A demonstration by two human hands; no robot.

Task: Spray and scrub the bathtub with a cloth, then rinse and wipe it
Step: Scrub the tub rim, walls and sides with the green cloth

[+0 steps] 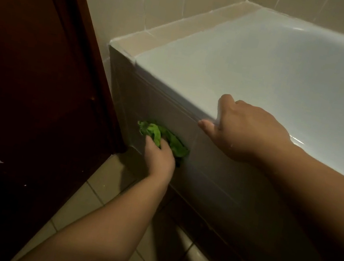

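Head view: left hand presses crumpled cloth.

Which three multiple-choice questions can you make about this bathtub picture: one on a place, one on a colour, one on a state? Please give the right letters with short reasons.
1. Where is the cloth?
A. inside the tub
B. against the tub's tiled outer side
C. on the floor

2. What colour is the cloth?
A. green
B. white
C. blue

3. What does the right hand do?
A. holds a spray bottle
B. hangs free
C. rests on the tub rim

Answers:
1 B, the left hand holds it against the outer side.
2 A, it is bright green.
3 C, it lies over the rim's edge.
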